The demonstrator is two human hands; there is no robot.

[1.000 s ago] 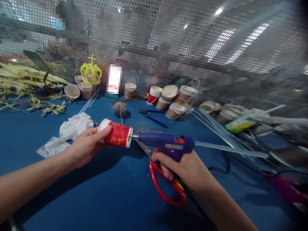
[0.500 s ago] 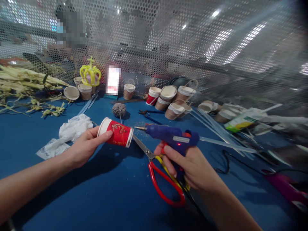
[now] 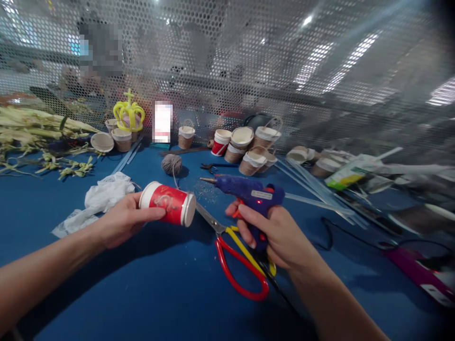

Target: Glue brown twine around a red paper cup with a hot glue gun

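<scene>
Craft workshop (blue worktable [image 3: 159,293]): glue gun [image 3: 241,188], scissors [image 3: 219,228], yarn ball [image 3: 171,164].

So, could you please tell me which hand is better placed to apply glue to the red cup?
Probably the right hand: it grips the blue glue gun, whose nozzle stands near the red cup without touching it. The left hand is occupied holding that cup on its side.

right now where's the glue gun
In the head view, the glue gun is in the right hand, to the right of the red cup.
</scene>
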